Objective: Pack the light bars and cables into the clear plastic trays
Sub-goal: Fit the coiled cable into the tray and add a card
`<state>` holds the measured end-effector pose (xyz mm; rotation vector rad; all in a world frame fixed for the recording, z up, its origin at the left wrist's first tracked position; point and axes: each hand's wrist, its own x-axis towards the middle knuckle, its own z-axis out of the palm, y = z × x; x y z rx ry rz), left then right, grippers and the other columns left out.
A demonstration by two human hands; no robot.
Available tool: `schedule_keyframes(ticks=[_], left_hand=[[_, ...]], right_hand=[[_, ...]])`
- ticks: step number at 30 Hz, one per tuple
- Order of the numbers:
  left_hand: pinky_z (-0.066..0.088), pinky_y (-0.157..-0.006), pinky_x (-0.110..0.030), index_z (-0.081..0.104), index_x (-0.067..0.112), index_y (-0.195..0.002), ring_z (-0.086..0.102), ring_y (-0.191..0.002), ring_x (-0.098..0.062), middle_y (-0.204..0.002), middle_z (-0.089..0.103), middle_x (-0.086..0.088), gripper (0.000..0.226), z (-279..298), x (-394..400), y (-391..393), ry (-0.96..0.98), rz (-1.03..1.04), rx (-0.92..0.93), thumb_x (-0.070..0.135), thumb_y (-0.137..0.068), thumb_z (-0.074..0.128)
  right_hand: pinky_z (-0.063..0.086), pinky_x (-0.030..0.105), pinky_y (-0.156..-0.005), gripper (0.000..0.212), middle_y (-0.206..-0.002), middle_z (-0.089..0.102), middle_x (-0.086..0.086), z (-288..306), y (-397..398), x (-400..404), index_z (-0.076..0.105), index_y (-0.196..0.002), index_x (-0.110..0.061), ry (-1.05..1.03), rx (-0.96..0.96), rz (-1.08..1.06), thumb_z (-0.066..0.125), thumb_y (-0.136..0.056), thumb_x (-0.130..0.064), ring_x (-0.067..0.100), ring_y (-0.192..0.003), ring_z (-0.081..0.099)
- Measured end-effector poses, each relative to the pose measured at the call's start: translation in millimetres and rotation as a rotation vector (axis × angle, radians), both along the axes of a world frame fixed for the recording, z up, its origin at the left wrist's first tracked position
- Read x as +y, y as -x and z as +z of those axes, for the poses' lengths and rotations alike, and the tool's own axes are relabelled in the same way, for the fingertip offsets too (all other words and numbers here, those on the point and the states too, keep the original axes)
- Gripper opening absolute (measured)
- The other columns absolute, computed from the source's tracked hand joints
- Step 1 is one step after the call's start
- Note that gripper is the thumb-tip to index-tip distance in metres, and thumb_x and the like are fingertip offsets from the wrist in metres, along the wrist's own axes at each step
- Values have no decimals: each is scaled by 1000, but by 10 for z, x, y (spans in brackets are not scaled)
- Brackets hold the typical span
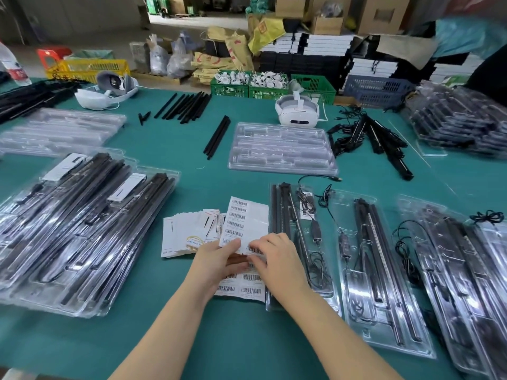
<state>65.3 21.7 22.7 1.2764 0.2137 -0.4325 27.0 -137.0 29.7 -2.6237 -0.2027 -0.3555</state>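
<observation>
Both hands meet over a white sheet of barcode labels (248,215) on the green table. My left hand (216,263) holds the sheet's lower part. My right hand (277,259) pinches a barcode label at the sheet's edge. Just right of the sheet lies a clear tray (299,242) with black light bars and a coiled cable in it. More filled trays (381,270) fan out to the right. Stacked filled trays (82,229) lie at the left. An empty clear tray (282,146) sits farther back in the middle.
A fanned pile of printed cards (192,231) lies left of the sheet. Loose black bars (186,105) and a cable pile (367,135) lie at the back, with two white headsets (297,111). Green crates (247,83) and boxes stand beyond the table.
</observation>
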Motion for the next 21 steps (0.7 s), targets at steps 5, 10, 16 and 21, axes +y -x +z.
schedule_keyframes(ticks=[5, 10, 16, 21], left_hand=[[61, -82, -41, 69, -8, -109, 72, -96, -39, -104, 73, -26, 24, -22, 41, 22, 61, -34, -23, 13, -99, 62], [61, -83, -44, 71, -9, -103, 73, -94, -38, -100, 73, -27, 27, -55, 13, 16, 7, 0, -28, 16, -99, 61], [61, -79, -38, 72, -8, -99, 74, -92, -37, -96, 74, -26, 34, -69, 22, -3, -12, 7, 7, 23, -101, 58], [61, -76, -37, 72, -7, -98, 74, -90, -36, -93, 74, -26, 35, -76, 17, -3, -62, -15, -7, 26, -101, 59]], right_hand=[[38, 32, -102, 26, -114, 62, -7, 15, -32, 47, 68, -118, -22, -54, 44, 24, 65, -93, -29, 15, -111, 48], [41, 34, -101, 32, -117, 60, -4, 26, -43, 65, 66, -123, -20, -34, 44, 51, 66, -92, -30, 17, -111, 50], [45, 32, -95, 28, -113, 61, -5, 12, -15, 77, 67, -118, -20, -20, 21, 58, 65, -93, -31, 15, -108, 52], [48, 35, -89, 23, -105, 64, -2, 25, -21, 96, 69, -108, -17, 36, -33, 73, 69, -90, -31, 19, -97, 58]])
